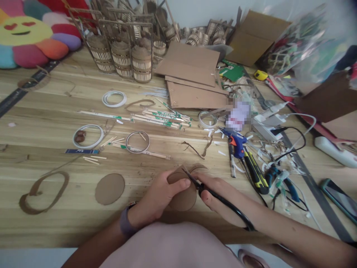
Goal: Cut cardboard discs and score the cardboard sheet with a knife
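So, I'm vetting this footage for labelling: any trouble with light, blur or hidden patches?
Head view: soft lighting, the table darker along its near edge; head view: scissors readable but slightly soft; head view: pixelation hides the detail of a pale item beyond the glue gun; head view: the clear plastic bag at upper right looks hazy.

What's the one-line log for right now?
left hand: holding cardboard; right hand: holding scissors, blades at cardboard; disc: left of left hand; glue gun: beyond right hand
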